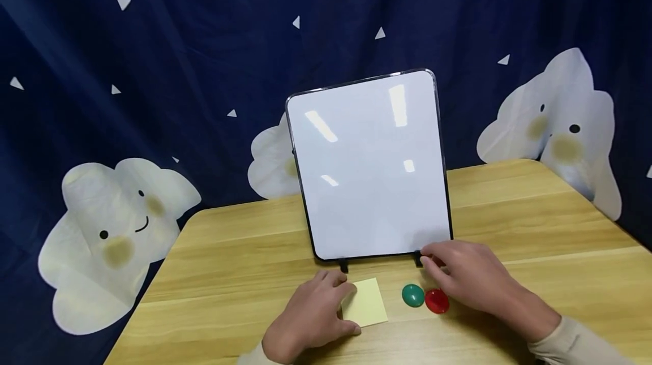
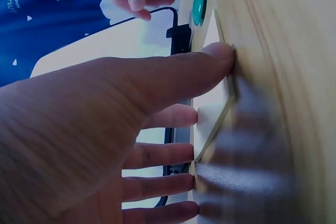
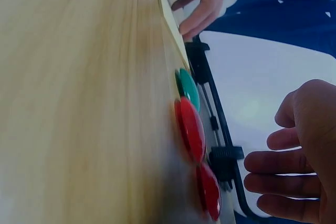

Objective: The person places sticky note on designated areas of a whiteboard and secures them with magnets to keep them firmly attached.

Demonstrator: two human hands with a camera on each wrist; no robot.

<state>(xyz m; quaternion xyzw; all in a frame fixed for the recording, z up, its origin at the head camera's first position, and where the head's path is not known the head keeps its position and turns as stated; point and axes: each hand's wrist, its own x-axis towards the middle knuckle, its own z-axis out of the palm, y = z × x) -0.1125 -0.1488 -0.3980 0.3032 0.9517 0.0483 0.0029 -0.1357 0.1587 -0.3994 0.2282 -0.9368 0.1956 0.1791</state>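
Note:
My left hand (image 1: 316,311) spans the left end of a yellow sticky note pad (image 1: 369,303) on the table. Its thumb lies along the near edge and the index fingertip at the far edge, while the other fingers extend beyond in the left wrist view. Loosely bent, my right hand (image 1: 471,271) holds nothing and hovers beside the whiteboard's right stand foot (image 3: 224,161). Below it lie a green round magnet (image 1: 413,295) and a red one (image 1: 437,301). A second red magnet (image 3: 210,192) shows only in the right wrist view, hidden by the hand from above.
The whiteboard (image 1: 372,167) stands upright behind the hands, on small black feet. Wooden tabletop (image 1: 229,274) extends to both sides, and a dark blue curtain (image 1: 204,42) with clouds hangs behind it.

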